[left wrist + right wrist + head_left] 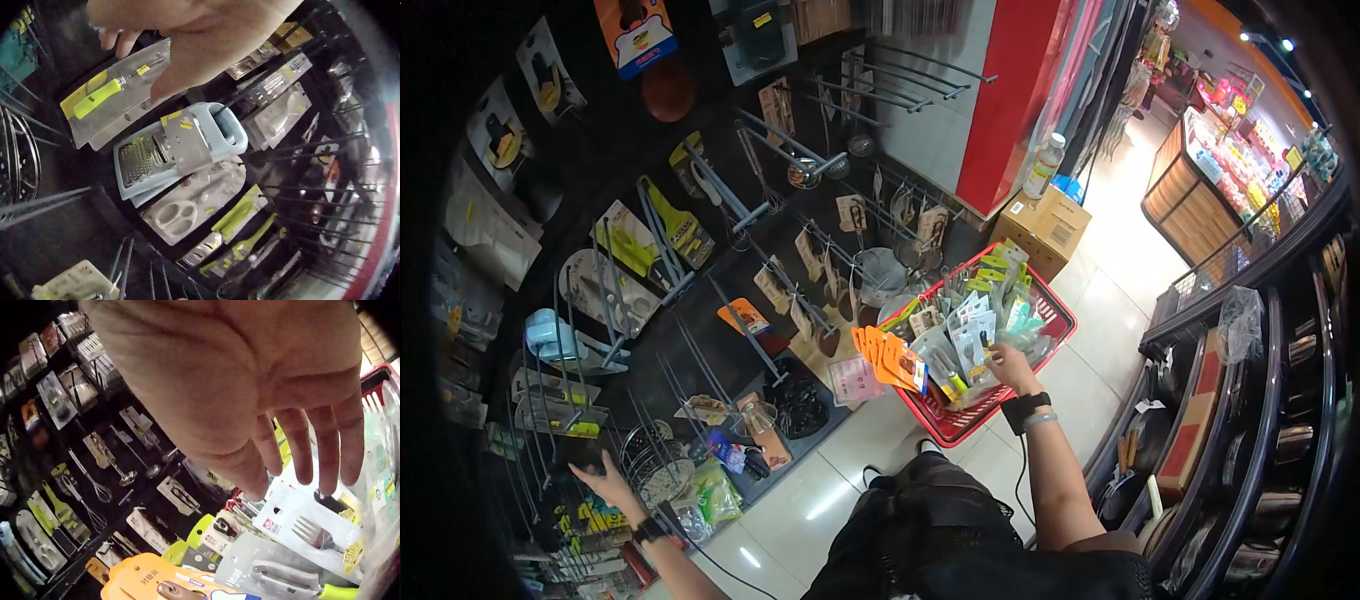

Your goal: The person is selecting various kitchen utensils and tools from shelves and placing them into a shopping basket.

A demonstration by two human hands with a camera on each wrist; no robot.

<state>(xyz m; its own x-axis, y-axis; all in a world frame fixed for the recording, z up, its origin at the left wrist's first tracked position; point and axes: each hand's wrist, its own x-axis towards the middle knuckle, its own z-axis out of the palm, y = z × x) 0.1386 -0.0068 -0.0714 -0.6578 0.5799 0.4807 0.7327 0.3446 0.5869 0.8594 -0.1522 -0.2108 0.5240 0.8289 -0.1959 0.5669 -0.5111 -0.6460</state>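
Note:
My right hand [1013, 367] is over a red shopping basket [948, 430] full of carded kitchen tools. Its fingers hang fairly straight in the right wrist view, fingertips right at a white card with a fork [309, 532]. Below it lie a grey card [244, 562] with a green-ended tool and orange cards [134, 581]. My left hand [607, 484] reaches toward the rack at lower left, fingers spread and holding nothing. In the left wrist view a pack with a lime-green handle [97, 100] hangs close behind its thumb, and a pale blue grater [140, 159] hangs beside that.
Metal hooks [730, 185] stick out from the dark wall rack at left. A cardboard box [1040, 228] with a bottle [1043, 168] on it stands behind the basket. Shelves of pans [1245, 440] line the right side. A cable [1022, 480] hangs from my right wrist.

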